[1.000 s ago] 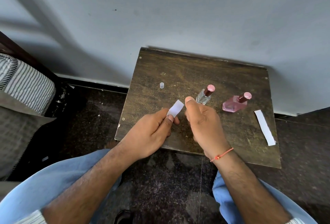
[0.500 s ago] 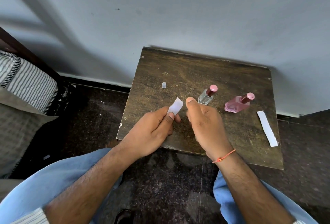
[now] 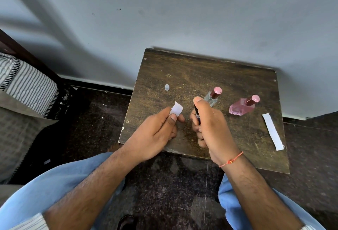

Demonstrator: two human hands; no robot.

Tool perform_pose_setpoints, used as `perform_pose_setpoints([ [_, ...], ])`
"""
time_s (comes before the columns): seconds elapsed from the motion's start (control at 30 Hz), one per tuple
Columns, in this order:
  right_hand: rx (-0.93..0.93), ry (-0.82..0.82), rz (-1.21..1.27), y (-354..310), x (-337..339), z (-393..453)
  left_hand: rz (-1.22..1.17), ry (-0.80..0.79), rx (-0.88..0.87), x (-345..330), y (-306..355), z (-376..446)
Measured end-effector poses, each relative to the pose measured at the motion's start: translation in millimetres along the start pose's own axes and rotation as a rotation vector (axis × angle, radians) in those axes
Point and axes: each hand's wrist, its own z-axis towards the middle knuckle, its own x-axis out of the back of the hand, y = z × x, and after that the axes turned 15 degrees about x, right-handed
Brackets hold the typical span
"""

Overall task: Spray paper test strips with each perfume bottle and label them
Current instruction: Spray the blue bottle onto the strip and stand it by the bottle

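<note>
Since the earlier frame the paper strip [image 3: 176,109] curls over at its free end, where it lay flatter, and a dark slim bottle [image 3: 197,115] now shows in the right hand's grip; both hands sit a little farther apart.

Nearest, at 6 o'clock, the left hand [image 3: 155,136] pinches the strip between thumb and forefinger, fingers narrow. Just to its right, the right hand [image 3: 210,129] has its fingers curled round the slim bottle, forefinger on top as if on the nozzle; the nozzle's direction cannot be told.

On the bench [image 3: 182,72], a second long strip [image 3: 272,132] lies at 3 o'clock, its near end at the bench edge. Farther, a clear bottle [image 3: 212,98] stands just behind the right forefinger, a pink bottle [image 3: 242,106] toward 2 o'clock, and a small translucent cap [image 3: 167,87] at 11 o'clock.

Risks, as judged: the curled strip may turn away from the mist, so spray lands on the left fingers or bench. The right hand, moving back, could knock the clear bottle. The loose cap may roll off, and the edge strip may slip to the floor.
</note>
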Motion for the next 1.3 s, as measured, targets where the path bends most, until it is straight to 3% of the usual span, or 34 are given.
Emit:
perform_pose_setpoints([
  [0.3,-0.063,-0.002,0.080,-2.5,1.5,-0.9,-0.102,-0.096,0.038,2.0,4.6,-0.4],
  [0.67,-0.055,0.000,0.043,-1.5,-1.7,-0.3,-0.418,-0.249,0.130,4.7,10.6,-2.3],
  [1.3,-0.148,0.004,0.116,-9.4,-2.1,-3.7,-0.413,-0.300,0.138,7.4,12.0,-4.2],
])
